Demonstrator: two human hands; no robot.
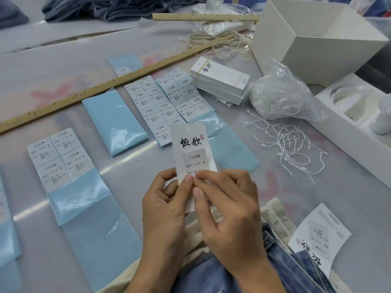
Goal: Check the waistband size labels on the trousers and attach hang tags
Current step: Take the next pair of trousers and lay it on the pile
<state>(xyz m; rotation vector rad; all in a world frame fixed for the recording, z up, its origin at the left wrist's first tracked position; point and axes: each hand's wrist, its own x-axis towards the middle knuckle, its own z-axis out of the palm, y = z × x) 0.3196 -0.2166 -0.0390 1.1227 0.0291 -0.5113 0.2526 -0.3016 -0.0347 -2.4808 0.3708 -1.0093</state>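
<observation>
- the white rectangular card hang tag (190,149) stands upright above the counter (63,85), over the folded blue denim trousers (285,263) at the near edge; the left hand (167,210) has its grip closed on the tag's lower edge, thumb on the face.
- the right hand (228,210) pinches at the lower edge of the grey size sticker (195,160) on the tag; my guess is it is being pressed flat.
- risk: uneven thumb pressure could leave the sticker crooked or creased, and peeling it back might tear the card's face.
- risk: an s tag could land on the wrong trousers, since the waistband label is not visible here; another white hang tag (317,235) lying on the denim reads xl.
- readable: the sticker says "1103#" and "s", under two black brush characters and a small red seal.
- the pale blue backing sheets with white stickers (58,151) read "1103# s"; farther sheets read l and xl.
- the banded stack of white blank tags (220,81) bears the same characters.
</observation>
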